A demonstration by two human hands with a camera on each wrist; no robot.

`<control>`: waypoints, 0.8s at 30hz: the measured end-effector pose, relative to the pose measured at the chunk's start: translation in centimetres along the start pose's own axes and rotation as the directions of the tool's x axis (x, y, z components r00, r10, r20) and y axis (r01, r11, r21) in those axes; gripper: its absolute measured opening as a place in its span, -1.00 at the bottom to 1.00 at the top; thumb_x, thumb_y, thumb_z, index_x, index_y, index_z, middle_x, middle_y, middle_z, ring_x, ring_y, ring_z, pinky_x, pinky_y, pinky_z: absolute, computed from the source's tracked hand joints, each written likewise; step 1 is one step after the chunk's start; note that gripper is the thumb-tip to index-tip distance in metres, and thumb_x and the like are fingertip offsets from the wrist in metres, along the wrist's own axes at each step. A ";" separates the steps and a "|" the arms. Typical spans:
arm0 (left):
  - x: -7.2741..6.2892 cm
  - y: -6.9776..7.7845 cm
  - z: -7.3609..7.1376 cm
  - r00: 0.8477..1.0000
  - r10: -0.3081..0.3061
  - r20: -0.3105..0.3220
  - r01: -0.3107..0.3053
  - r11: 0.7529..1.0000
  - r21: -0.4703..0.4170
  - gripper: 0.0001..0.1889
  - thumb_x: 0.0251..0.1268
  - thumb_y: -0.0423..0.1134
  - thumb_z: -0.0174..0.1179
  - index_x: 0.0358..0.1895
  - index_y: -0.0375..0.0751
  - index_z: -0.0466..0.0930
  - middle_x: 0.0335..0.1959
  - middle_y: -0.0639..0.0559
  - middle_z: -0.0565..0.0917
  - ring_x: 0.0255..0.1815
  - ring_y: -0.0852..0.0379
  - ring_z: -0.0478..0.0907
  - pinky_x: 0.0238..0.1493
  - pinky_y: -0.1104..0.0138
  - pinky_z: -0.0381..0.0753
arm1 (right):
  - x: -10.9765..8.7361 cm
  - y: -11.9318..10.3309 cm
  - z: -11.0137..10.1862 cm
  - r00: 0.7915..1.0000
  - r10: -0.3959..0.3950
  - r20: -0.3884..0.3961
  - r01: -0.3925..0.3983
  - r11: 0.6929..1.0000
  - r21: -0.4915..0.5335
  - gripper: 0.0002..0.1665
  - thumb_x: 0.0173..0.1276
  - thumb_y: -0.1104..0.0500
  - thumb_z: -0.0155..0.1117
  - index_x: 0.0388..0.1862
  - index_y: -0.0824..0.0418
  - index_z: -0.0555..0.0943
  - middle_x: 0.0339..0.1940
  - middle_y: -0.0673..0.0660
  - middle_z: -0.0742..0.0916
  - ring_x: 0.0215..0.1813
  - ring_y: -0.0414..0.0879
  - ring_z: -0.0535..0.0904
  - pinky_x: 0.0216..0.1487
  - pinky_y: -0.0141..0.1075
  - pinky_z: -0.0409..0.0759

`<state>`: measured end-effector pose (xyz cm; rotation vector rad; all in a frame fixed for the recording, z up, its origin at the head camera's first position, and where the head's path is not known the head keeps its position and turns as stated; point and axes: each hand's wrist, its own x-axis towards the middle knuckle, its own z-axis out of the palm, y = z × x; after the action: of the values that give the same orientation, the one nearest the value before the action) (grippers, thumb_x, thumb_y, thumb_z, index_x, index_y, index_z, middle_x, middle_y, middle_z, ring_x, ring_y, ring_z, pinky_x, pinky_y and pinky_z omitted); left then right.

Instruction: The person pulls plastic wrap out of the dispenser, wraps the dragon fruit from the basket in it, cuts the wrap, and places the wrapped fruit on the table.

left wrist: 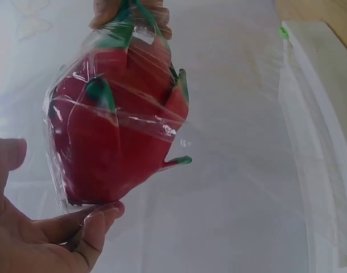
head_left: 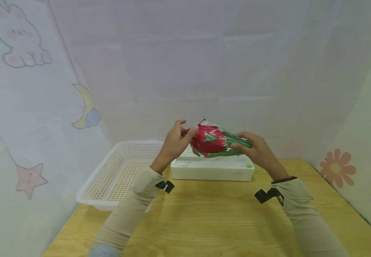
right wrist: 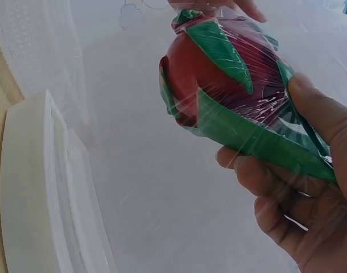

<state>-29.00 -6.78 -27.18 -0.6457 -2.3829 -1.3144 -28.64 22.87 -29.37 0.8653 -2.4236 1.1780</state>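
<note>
Held up over the table is a red dragon fruit [head_left: 208, 140] with green leaf-like scales, wrapped in clear, shiny cling film [left wrist: 142, 116]. My left hand [head_left: 175, 142] is at its left end, fingertips bent together against the wrapped tip, one finger standing away from it. At the other end, my right hand [head_left: 254, 148] grips the long green scales [right wrist: 259, 142], thumb on one side and fingers on the other. Below and behind the fruit lies a long white cling film box [head_left: 212, 173] with a green tab [head_left: 249, 165] at its right end.
A white perforated plastic basket [head_left: 100, 178] stands at the left of the wooden table [head_left: 211, 214], partly behind my left arm. Pale curtain-like sheeting [head_left: 185, 71] with cartoon prints hangs close behind the table and at both sides.
</note>
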 end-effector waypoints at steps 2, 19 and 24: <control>-0.1 -0.5 -0.1 1.000 0.000 -0.005 0.000 0.999 -0.042 -0.38 0.57 0.09 -0.06 0.41 -0.34 0.21 -0.03 -0.17 0.71 -0.12 -0.03 0.64 -0.03 0.08 0.61 | 0.0 0.3 0.0 1.000 0.004 0.020 -0.005 0.999 0.040 -0.67 0.46 0.19 0.27 0.12 0.33 0.60 -0.22 0.20 0.75 -0.28 -0.14 0.68 -0.25 -0.33 0.64; -1.2 -3.1 -0.4 0.981 -0.097 0.169 0.151 0.928 -0.342 -0.56 0.48 -0.27 0.14 0.32 -0.39 0.38 0.08 -0.33 0.65 0.08 -0.17 0.60 0.03 0.20 0.57 | -0.6 1.6 -1.0 0.979 0.127 0.158 -0.166 0.950 0.264 -0.62 0.59 0.13 0.07 0.13 0.42 0.56 -0.18 0.29 0.76 -0.19 -0.02 0.73 -0.17 -0.10 0.69; -1.5 -3.9 -0.3 0.988 -0.054 0.143 0.100 0.937 -0.335 -0.63 0.44 -0.32 0.20 0.22 -0.40 0.50 0.04 -0.29 0.69 0.03 -0.12 0.64 0.05 0.16 0.60 | -0.9 2.1 -0.8 0.978 0.127 0.166 -0.175 0.934 0.313 -0.62 0.60 0.12 0.06 0.12 0.42 0.57 -0.17 0.20 0.74 -0.17 0.03 0.71 -0.16 -0.09 0.70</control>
<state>-29.84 -9.26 -30.52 -0.7615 -2.3192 -1.7964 -29.28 24.83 -30.58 0.8933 -2.4855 1.6649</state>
